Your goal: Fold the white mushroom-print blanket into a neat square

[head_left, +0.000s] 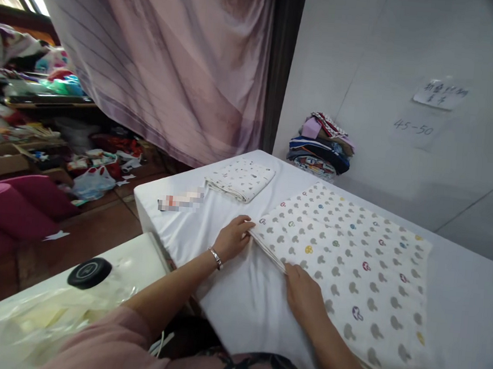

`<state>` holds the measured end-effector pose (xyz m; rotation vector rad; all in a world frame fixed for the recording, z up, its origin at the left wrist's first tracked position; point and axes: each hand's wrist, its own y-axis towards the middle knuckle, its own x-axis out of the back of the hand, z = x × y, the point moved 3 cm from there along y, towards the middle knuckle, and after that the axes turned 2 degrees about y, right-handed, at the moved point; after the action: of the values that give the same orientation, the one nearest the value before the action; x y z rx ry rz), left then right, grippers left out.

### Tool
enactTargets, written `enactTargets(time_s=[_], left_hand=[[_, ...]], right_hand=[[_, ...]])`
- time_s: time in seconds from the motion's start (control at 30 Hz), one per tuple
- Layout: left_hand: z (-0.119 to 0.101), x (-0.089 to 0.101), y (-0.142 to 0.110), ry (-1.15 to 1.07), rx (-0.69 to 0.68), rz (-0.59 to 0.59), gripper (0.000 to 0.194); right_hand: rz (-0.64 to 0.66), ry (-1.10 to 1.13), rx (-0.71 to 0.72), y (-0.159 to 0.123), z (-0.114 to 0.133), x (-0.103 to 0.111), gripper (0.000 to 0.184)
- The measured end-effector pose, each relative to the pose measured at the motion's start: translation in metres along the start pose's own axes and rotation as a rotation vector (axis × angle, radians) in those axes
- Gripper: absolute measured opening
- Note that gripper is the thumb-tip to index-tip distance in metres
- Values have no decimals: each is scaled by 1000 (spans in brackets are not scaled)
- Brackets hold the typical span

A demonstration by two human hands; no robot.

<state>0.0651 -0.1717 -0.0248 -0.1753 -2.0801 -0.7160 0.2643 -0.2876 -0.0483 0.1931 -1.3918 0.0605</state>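
A white cloth printed with grey and coloured mushroom-like shapes (pixel 343 254) lies folded in layers on the white-covered table (pixel 468 293). My left hand (pixel 234 237), with a bracelet at the wrist, pinches its near left corner. Further along the same edge, my right hand (pixel 304 294) grips the layers, thumb on top and the other fingers partly hidden. Beyond my left hand sits a smaller folded white cloth with a tiny print (pixel 242 178). A blurred-out small item (pixel 180 200) lies to its left.
A stack of folded fabrics (pixel 321 145) stands beyond the table by the wall. A pink curtain (pixel 188 60) hangs behind. At left, a white surface holds a black round object (pixel 90 273) and clear plastic (pixel 48 322); pink rolls (pixel 18 212) lie on the floor.
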Motion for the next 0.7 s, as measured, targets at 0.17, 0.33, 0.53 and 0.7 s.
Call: enactTargets(time_s=[0.17, 0.33, 0.53, 0.7], left_hand=[[6, -3, 0, -456, 280, 33, 34], [2, -5, -2, -1070, 662, 89, 38], [4, -4, -6, -1047, 711, 6, 34], [11, -10, -4, -948, 672, -37, 23]], right_hand=[[-32, 13, -6, 0, -2, -3, 35], [-20, 1, -2, 0, -3, -5, 35], [-36, -11, 7, 0, -3, -4, 36], [-41, 3, 10, -1, -1, -2, 33]])
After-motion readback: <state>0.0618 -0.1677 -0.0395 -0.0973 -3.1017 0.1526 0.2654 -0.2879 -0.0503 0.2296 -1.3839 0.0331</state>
